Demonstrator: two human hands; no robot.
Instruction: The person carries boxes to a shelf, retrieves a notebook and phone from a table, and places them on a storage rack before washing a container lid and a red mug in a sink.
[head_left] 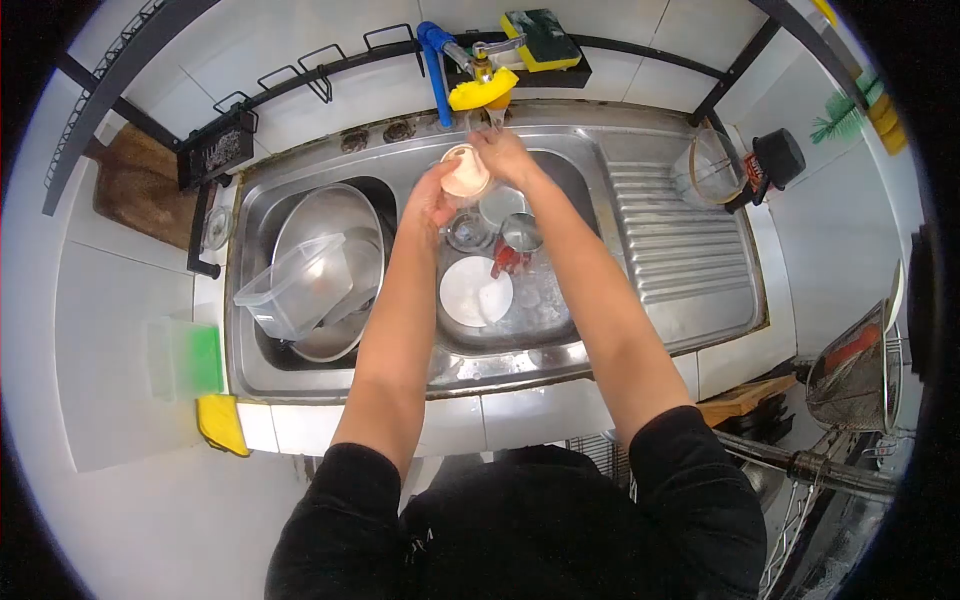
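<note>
My left hand (pixel 432 198) grips a small cream-coloured bowl (pixel 466 175) by its side, over the right sink basin (pixel 555 335). At the bowl's right rim, just under the tap (pixel 483 68), is my right hand (pixel 503 155) with its fingers bent; whether they grip the rim is too small to tell. Water seems to run down by the fingers. Below the hands, a white plate (pixel 476 292), a glass dish (pixel 468 232), a metal cup (pixel 521 233) and a red item (pixel 508 262) lie in the basin.
The left basin holds a large metal bowl (pixel 335 215) and a clear plastic container (pixel 295 290). A ribbed drainboard (pixel 680 235) with a clear jug (pixel 708 168) lies right. A yellow piece (pixel 483 90) surrounds the tap; a sponge (pixel 541 40) sits on the rack. A strainer (pixel 850 380) hangs far right.
</note>
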